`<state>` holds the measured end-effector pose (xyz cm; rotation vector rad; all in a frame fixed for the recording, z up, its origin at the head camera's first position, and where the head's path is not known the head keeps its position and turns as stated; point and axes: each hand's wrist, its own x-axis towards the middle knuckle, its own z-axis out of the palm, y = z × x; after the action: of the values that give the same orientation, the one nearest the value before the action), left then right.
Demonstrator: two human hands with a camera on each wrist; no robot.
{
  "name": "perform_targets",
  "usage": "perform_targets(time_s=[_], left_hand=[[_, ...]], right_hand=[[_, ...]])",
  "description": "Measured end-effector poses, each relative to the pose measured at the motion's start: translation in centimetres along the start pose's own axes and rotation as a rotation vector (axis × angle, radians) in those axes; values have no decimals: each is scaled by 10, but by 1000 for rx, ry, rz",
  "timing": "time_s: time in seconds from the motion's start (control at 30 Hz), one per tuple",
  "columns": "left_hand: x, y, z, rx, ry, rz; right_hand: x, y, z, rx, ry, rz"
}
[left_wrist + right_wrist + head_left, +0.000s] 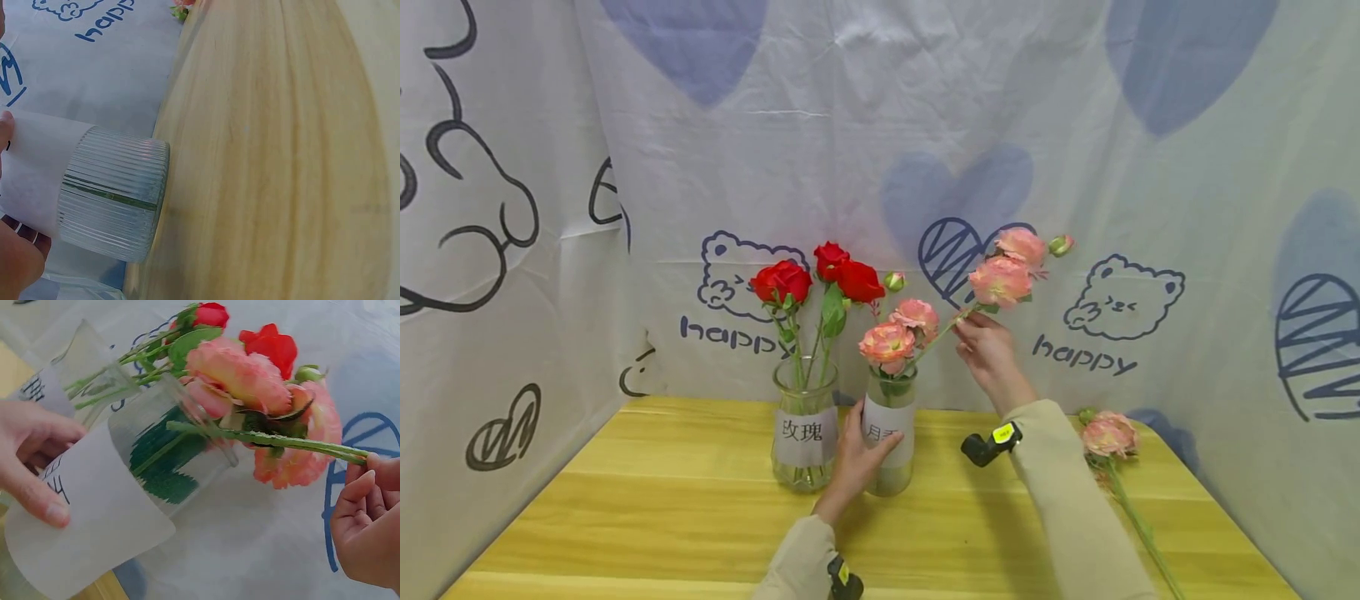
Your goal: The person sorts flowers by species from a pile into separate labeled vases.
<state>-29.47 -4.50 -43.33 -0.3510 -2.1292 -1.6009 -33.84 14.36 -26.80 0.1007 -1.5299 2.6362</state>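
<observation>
My left hand (859,458) grips a ribbed glass vase (115,194) with a white paper label, its thumb lying across the label in the right wrist view. Pink flowers (887,343) stand in this vase, their blooms above its rim. With thumb and fingertips, my right hand (992,354) pinches the green stem (300,445) of another spray of pink flowers (1002,279), up and right of the vase. That stem slants down to the left, and its cut end overlaps the vase's mouth in the right wrist view.
A second labelled glass vase (805,392) with red roses (782,282) stands close on the left. Another pink flower (1110,435) lies at the right side of the wooden table (647,492), beside the right sleeve. A printed white cloth (850,108) hangs behind the table.
</observation>
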Motion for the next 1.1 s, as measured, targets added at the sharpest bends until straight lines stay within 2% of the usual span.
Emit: perform_targets(time_s=[0.3, 0.6, 0.77, 1.1], left_hand=[[-1, 2, -1, -10, -6, -22], [-2, 3, -1, -22, -4, -16], [0, 1, -1, -34, -6, -17], [-1, 2, 0, -30, -4, -24]], right_hand=[[-4, 7, 9, -323, -31, -117], [-9, 11, 11, -542, -94, -175], [-9, 14, 8, -566, -116, -185], [-13, 20, 0, -491, -117, -184]])
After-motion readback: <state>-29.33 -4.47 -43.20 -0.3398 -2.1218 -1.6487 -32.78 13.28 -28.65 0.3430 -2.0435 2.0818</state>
